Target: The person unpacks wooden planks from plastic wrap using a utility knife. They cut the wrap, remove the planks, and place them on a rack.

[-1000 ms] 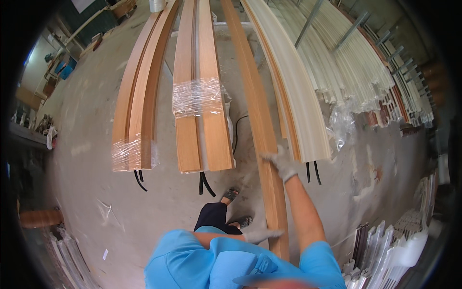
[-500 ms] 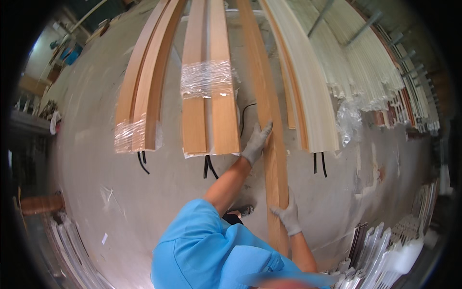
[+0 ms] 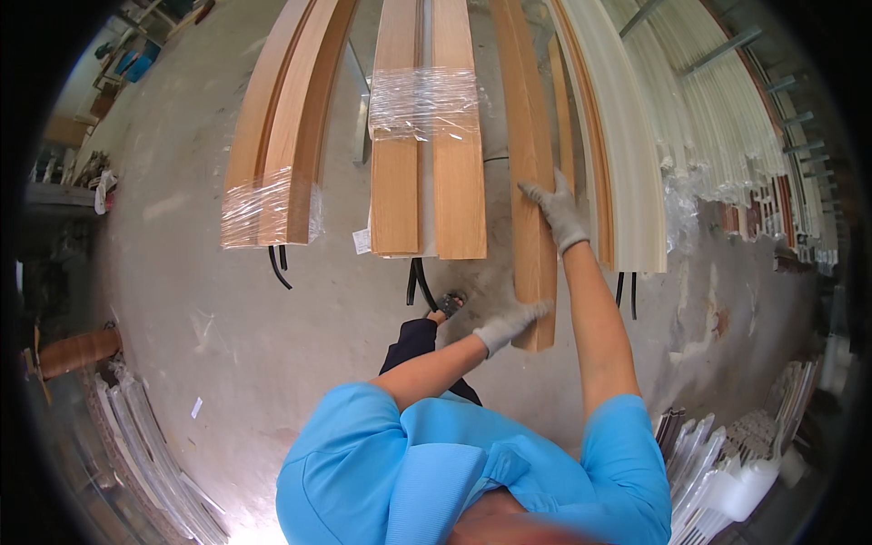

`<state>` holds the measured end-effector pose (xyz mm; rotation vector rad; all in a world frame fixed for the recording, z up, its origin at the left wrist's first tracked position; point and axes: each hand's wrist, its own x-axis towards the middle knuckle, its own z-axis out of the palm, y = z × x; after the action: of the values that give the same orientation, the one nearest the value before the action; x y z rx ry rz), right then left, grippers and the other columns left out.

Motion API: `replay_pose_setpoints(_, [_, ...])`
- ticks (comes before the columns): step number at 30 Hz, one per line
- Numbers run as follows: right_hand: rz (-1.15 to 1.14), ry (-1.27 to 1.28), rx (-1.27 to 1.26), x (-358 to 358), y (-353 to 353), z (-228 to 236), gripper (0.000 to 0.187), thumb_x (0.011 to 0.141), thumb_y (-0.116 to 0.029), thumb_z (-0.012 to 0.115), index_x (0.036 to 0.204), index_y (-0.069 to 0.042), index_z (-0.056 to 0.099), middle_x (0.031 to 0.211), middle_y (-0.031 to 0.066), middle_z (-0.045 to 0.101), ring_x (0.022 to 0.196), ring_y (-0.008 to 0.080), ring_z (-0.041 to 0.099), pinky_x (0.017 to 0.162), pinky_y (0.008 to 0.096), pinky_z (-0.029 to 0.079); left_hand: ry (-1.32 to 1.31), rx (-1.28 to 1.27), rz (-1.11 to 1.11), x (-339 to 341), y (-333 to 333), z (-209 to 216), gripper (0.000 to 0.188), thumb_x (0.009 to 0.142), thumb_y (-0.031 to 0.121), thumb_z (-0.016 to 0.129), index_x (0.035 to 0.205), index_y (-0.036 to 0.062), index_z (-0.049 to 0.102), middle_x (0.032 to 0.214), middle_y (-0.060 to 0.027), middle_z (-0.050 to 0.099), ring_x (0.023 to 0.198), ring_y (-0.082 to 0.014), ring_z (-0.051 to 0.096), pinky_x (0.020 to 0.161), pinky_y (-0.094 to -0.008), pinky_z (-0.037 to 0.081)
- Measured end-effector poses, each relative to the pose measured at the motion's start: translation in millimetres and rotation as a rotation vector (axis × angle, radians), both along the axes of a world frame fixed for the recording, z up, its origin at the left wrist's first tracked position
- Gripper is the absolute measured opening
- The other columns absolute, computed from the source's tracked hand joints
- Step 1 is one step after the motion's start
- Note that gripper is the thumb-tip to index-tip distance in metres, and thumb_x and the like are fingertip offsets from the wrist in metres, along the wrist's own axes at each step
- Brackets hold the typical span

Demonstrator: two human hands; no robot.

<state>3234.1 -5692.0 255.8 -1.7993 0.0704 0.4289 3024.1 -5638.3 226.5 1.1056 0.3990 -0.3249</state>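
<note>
I hold one long brown wooden board [image 3: 530, 136] that runs away from me above the floor. My left hand [image 3: 513, 322], in a grey glove, grips its near end. Further up the board, my gloved right hand [image 3: 559, 213] is closed over its right edge. The board lies between a film-wrapped pair of brown boards [image 3: 427, 163] on its left and curved cream-white boards [image 3: 627, 173] on its right.
Another film-wrapped bundle of brown boards [image 3: 272, 191] hangs at the left. Black straps [image 3: 416, 282] dangle under the bundles. Below is a concrete floor [image 3: 227, 345], with my sandalled foot [image 3: 448, 304] on it. White profiles [image 3: 727, 463] are stacked at the lower right, more along the lower left.
The hands have swapped places on the board: the right went up it and the left dropped to its near end. The board's near end now lies further from me.
</note>
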Motion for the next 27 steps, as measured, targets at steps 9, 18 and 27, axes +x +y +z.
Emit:
replay_pose_setpoints(9, [0.120,-0.187,-0.067,-77.8,-67.2,-28.9,0.083,0.098,-0.053,0.060,0.154,0.003,0.034,0.156,0.0200,0.040,0.144,0.0291,0.040,0.115,0.0335,0.036,-0.184,-0.160,0.187,119.1,37.6,-17.5,0.065,0.088,0.029,0.081,0.135,-0.0003,0.048,0.118,-0.0103,0.064,0.108,-0.0187,0.063,0.091,-0.0310,0.054])
replay_pose_setpoints(18, [-1.019,0.368,0.829,-151.2,-28.1,-40.7,0.091,0.096,-0.072,0.046,0.156,-0.007,0.026,0.142,0.0142,0.045,0.131,0.0282,0.047,0.113,0.0444,0.038,-0.165,0.097,0.151,90.7,40.1,-24.2,0.069,0.095,0.049,0.069,0.135,-0.0022,0.047,0.121,-0.0147,0.064,0.107,-0.0227,0.064,0.091,-0.0350,0.053])
replay_pose_setpoints(27, [-0.598,0.319,0.784,-132.9,-40.5,-67.5,0.070,0.101,-0.060,0.046,0.148,-0.010,0.036,0.133,0.0136,0.050,0.126,0.0297,0.049,0.105,0.0459,0.044,-0.089,0.321,0.085,91.3,31.5,-14.4,0.083,0.085,0.036,0.082,0.146,0.0010,0.037,0.128,-0.0141,0.060,0.116,-0.0221,0.061,0.093,-0.0352,0.054])
